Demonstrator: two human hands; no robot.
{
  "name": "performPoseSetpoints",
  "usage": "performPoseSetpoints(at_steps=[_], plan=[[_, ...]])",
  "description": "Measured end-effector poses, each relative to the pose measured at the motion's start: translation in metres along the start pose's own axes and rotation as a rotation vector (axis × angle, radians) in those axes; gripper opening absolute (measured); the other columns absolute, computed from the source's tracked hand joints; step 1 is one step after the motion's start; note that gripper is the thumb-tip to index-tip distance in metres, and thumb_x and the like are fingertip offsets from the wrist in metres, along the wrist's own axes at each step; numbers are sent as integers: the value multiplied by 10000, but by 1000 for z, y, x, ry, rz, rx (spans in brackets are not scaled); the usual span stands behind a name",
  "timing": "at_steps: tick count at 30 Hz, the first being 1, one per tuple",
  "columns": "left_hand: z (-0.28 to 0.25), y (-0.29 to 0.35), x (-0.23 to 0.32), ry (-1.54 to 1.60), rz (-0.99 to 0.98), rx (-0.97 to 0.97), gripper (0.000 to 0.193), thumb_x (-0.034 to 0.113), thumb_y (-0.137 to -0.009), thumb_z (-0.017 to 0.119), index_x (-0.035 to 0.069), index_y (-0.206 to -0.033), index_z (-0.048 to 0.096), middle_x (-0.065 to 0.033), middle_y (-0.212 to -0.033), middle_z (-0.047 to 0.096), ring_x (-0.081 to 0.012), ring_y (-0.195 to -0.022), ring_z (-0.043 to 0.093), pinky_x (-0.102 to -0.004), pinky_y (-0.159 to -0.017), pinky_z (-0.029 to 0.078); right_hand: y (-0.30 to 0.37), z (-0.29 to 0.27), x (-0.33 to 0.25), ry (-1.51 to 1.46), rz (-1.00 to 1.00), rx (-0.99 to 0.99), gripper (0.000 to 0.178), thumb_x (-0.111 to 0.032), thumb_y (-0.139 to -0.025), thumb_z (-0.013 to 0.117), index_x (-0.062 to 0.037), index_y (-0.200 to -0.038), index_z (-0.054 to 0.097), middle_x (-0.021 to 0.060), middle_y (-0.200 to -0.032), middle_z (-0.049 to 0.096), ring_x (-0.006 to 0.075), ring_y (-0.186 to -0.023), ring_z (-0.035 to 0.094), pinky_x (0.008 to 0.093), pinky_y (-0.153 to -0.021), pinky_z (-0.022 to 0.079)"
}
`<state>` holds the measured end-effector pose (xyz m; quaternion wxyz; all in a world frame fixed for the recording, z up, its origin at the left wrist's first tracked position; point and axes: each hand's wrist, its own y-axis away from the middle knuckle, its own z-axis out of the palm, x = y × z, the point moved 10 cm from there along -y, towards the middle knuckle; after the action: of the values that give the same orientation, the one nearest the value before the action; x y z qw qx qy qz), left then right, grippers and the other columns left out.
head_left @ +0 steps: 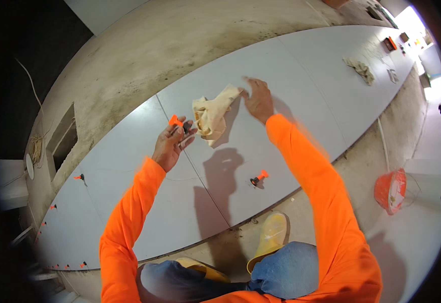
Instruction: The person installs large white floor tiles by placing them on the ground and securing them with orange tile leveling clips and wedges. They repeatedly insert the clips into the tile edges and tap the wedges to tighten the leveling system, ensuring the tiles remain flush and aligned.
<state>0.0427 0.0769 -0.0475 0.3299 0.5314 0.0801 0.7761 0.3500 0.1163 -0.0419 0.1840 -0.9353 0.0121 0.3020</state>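
A cream cloth [211, 115] hangs bunched above the large grey floor tiles [129, 212], its shadow falling beside it. At its upper right corner, the fingers of my right hand [258, 101] pinch the fabric; the fingertips are slightly blurred. My left hand [171, 144] holds a tile leveling spacer [179, 122] with an orange T-shaped handle and a black base, close to the cloth's left edge. Another orange and black tile leveling spacer [258, 178] lies on the tile between my forearms, nearer my boots.
More orange spacers [80, 177] stand along tile joints at the left. A second cloth [360, 70] and an orange box [390, 44] lie toward the far right. A red bucket [390, 192] stands on rough floor at right. Below are my yellow boots [272, 232].
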Motion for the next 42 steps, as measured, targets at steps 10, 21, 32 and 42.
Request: performPoseSetpoints(at_steps=[10, 21, 32, 42], plan=[[58, 69, -89, -28, -169, 64, 259, 174, -1060, 632, 78, -1302, 626, 4, -1140, 684, -121, -1028, 642, -318, -936, 540, 169, -26, -135, -557, 205, -388, 442, -221, -891, 826, -37, -1206, 576, 149, -1128, 647, 301, -916, 684, 420, -817, 562], [58, 103, -87, -132, -186, 76, 222, 273, -1038, 691, 54, -1060, 720, -17, -976, 715, -110, -858, 654, -274, -825, 547, 196, -54, -174, -103, -237, -452, 392, -351, -993, 685, -27, -1160, 541, 181, -1050, 673, 370, -893, 698, 478, -740, 571], [67, 115, -83, -85, -5, 52, 283, 246, -1026, 718, -14, -1137, 725, -78, -1014, 750, -158, -933, 705, -302, -876, 602, 211, -21, -142, -540, 356, -697, 556, -588, -1034, 505, -42, -956, 576, 136, -670, 644, 318, -667, 670, 426, -509, 475], [62, 116, -68, -411, 193, -18, 293, 233, -1017, 733, -37, -1130, 727, -86, -1006, 749, -157, -930, 702, -314, -884, 590, 209, -43, -159, -677, 215, -586, 537, -599, -1019, 589, -66, -1076, 562, 66, -763, 623, 152, -637, 575, 340, -489, 450]])
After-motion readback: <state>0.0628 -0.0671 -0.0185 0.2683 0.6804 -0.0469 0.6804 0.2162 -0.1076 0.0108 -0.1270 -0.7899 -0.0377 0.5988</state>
